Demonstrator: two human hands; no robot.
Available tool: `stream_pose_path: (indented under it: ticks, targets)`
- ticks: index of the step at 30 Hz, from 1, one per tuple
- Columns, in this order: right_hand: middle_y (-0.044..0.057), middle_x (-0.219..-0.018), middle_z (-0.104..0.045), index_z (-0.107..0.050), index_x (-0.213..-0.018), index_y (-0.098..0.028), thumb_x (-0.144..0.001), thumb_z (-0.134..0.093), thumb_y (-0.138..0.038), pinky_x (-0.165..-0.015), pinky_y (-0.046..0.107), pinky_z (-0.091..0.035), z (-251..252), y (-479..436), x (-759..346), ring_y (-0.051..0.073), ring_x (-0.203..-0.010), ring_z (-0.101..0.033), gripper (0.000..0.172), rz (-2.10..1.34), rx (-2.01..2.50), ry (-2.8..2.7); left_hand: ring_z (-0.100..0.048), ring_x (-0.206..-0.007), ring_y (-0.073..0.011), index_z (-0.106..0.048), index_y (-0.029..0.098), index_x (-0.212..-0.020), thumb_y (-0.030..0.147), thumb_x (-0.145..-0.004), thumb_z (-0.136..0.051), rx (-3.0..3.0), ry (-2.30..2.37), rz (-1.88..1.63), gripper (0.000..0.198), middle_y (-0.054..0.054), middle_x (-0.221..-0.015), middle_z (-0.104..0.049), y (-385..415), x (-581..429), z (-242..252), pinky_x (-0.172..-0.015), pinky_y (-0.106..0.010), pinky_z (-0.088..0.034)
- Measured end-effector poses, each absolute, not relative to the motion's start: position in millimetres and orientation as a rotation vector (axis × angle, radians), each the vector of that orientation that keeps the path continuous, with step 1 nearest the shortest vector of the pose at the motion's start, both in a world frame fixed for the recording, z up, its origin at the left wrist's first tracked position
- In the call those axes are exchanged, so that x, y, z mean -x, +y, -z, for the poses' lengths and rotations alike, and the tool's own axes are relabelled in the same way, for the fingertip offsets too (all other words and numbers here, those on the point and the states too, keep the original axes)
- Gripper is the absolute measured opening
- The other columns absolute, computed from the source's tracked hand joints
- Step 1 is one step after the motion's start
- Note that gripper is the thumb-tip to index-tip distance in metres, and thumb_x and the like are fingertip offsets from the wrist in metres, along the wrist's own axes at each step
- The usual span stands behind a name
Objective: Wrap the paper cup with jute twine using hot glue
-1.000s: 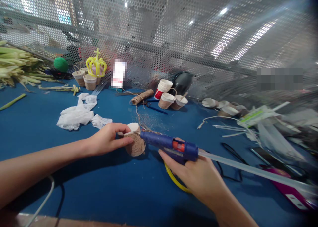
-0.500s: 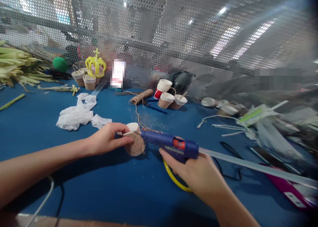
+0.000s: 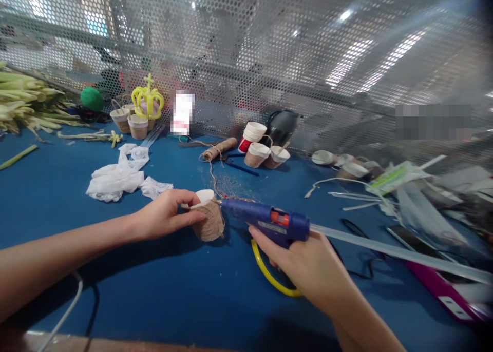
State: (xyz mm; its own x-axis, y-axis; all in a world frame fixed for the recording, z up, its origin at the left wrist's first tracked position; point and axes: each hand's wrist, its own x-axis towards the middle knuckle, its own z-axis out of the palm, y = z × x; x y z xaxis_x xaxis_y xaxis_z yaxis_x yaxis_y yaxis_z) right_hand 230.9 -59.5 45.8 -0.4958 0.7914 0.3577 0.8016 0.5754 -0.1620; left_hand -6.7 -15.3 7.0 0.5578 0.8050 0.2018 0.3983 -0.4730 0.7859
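My left hand (image 3: 167,214) grips a small paper cup (image 3: 208,221) wrapped in brown twine, held tilted on the blue table (image 3: 173,290). My right hand (image 3: 304,265) is closed round a blue glue gun (image 3: 267,221) with a clear glue stick jutting out its back. The gun's nozzle touches the cup's upper right side, just under the white rim. A strand of twine runs from the cup back to a twine spool (image 3: 220,148).
White crumpled cloth (image 3: 119,176) lies at left. Several twine-wrapped cups (image 3: 264,154), a yellow crown ornament (image 3: 148,101) and green stalks (image 3: 23,103) stand along the mesh wall. Plastic bags, glue sticks and cables clutter the right. A yellow ring (image 3: 269,277) lies under my right hand.
The glue gun has shifted slightly right and down along the cup's side. The left hand and cup have stayed almost still.
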Motion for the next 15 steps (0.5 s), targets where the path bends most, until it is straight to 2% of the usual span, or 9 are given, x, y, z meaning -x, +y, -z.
stream_pose_path:
  ticks: [8,15]
  targets:
    - [0.003,-0.047,-0.061,-0.068,-0.069,-0.024,-0.080,-0.044,-0.026,-0.054,0.029,-0.050,-50,-61,-217,0.019,-0.052,-0.061,0.027,0.015,1.356,-2.316,-0.050,-0.065,-0.0123,-0.059,0.012,-0.074,0.032,-0.080,-0.048,-2.092,0.970,-0.732,0.024,-0.001,-0.068,-0.058,-15,7,-7,-0.061,-0.022,-0.040]
    - [0.004,-0.057,-0.067,-0.069,-0.078,-0.025,-0.078,-0.047,-0.027,-0.055,0.031,-0.049,-45,-61,-229,0.021,-0.059,-0.063,0.023,0.119,1.295,-2.417,-0.052,-0.065,-0.0126,-0.059,0.012,-0.074,0.033,-0.080,-0.048,-2.077,0.970,-0.732,0.024,-0.001,-0.069,-0.059,-15,8,-7,-0.061,-0.022,-0.041]
